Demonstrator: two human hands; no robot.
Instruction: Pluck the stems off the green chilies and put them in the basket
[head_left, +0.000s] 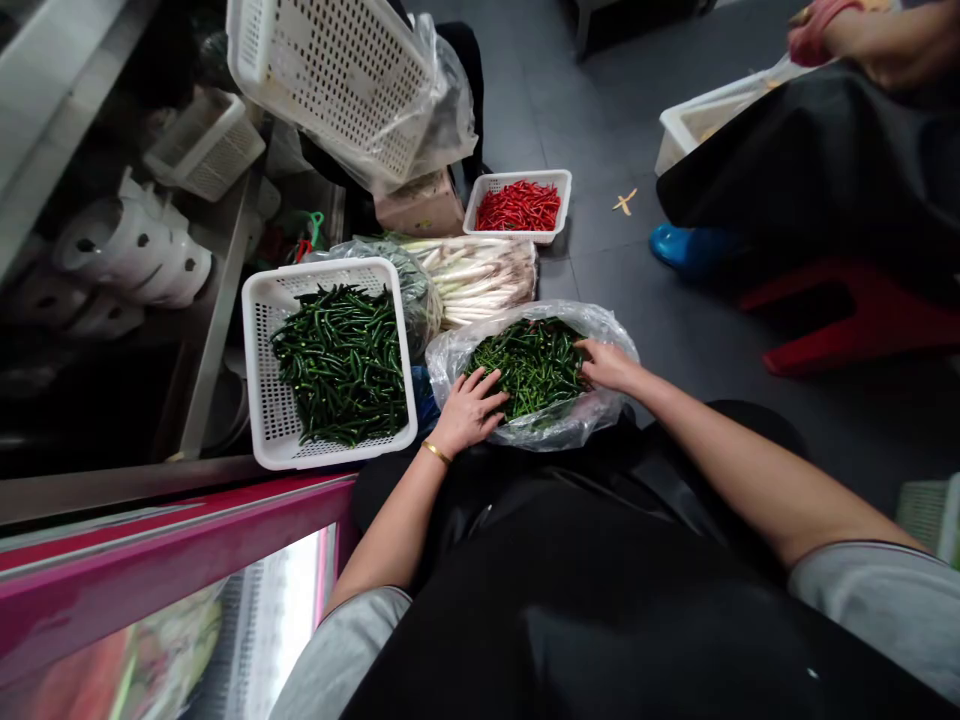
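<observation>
A clear plastic bag (pixel 559 432) with its mouth spread wide holds a heap of thin green chilies (pixel 532 365) in front of my lap. My left hand (pixel 472 408) lies on the near left side of the heap, fingers spread, a gold bracelet at its wrist. On the right side of the heap, the fingers of my right hand (pixel 606 365) curl in against the green chilies, their tips partly hidden. Left of the bag stands a white perforated basket (pixel 260 390), with more dark green chilies (pixel 345 370) in it.
Beyond the bag lie bundled scallions (pixel 484 280) and a white basket (pixel 556 237) of red chilies (pixel 517 207). Another person holds a large white crate (pixel 345 80) at upper left. At right sits a co-worker with a blue boot (pixel 686 248) by a red stool (pixel 847 310). Metal shelving (pixel 217 330) borders the left.
</observation>
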